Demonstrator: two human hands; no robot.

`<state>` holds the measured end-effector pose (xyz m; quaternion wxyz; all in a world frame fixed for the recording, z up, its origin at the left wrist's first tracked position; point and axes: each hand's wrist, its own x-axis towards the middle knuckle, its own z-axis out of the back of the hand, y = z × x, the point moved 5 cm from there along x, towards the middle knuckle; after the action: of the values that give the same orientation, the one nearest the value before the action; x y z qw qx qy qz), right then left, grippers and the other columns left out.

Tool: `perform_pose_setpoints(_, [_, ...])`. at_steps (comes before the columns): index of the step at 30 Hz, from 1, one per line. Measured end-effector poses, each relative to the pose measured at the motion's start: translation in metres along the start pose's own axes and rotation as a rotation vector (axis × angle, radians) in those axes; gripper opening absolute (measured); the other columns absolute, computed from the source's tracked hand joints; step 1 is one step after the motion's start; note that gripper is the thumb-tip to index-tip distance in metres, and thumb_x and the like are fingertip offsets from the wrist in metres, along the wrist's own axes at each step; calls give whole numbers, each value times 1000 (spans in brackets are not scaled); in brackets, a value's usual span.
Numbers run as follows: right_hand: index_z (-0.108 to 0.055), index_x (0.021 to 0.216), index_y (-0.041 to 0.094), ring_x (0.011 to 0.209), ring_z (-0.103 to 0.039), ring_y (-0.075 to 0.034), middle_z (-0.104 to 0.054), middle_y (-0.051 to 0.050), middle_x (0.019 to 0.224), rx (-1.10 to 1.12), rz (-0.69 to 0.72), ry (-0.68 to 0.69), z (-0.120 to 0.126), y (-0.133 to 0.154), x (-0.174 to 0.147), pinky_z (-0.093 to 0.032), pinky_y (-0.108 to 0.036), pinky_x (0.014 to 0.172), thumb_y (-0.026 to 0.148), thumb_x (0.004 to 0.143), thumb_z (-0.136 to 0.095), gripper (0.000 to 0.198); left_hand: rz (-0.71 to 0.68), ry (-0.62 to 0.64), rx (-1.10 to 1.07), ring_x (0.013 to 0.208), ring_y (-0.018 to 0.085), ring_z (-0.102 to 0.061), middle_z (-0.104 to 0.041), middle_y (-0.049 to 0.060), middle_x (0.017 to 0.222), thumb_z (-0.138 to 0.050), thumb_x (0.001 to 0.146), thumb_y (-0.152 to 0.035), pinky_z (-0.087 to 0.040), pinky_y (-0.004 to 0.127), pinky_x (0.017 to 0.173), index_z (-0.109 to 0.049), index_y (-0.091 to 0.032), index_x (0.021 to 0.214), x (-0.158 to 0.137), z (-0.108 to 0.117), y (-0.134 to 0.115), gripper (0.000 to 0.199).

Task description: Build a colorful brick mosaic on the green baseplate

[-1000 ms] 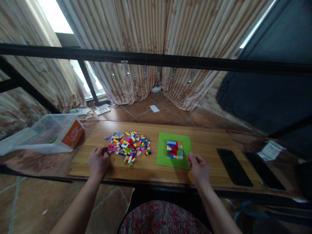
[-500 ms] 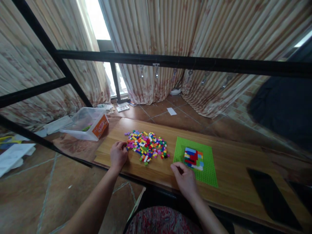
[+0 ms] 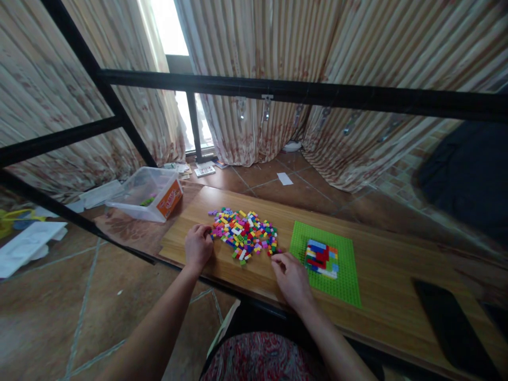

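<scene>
A heap of small colourful building bricks (image 3: pixel 246 233) lies on the wooden board. At its left edge rests my left hand (image 3: pixel 199 246), fingers curled inward; whatever is between the fingertips is hidden. My right hand (image 3: pixel 292 279) reaches to the heap's right edge, thumb and forefinger drawn together beside a few dark bricks; I cannot make out what they hold. Right of the heap is a green studded baseplate (image 3: pixel 343 280), partly behind my right hand. On it sits a flat block of joined bricks (image 3: pixel 321 258) in red, blue, white, orange and green.
A dark phone-shaped slab (image 3: pixel 452 323) lies on the right end of the wooden board (image 3: pixel 381 264). Left of the board, a clear plastic bin (image 3: pixel 137 196) with an orange label holds something green. A black metal rail (image 3: pixel 222 84) crosses in front of the curtains.
My right hand has moved left and forward, from beside the baseplate to the heap's right edge. My left hand stays at the heap's left side. The view has shifted slightly.
</scene>
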<state>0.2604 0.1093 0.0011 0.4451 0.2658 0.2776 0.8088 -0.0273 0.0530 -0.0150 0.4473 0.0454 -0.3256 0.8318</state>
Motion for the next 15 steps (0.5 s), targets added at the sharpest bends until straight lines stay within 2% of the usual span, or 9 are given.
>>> perform_pose_setpoints(15, [-65, 89, 20, 84, -59, -20, -64, -5, 89, -42, 40, 22, -6, 8, 21, -42, -31, 77, 24, 89, -46, 20, -14, -29, -40, 92, 21, -59, -66, 5, 97, -47, 80, -16, -46, 32, 83, -71, -21, 86, -1, -3, 5, 26])
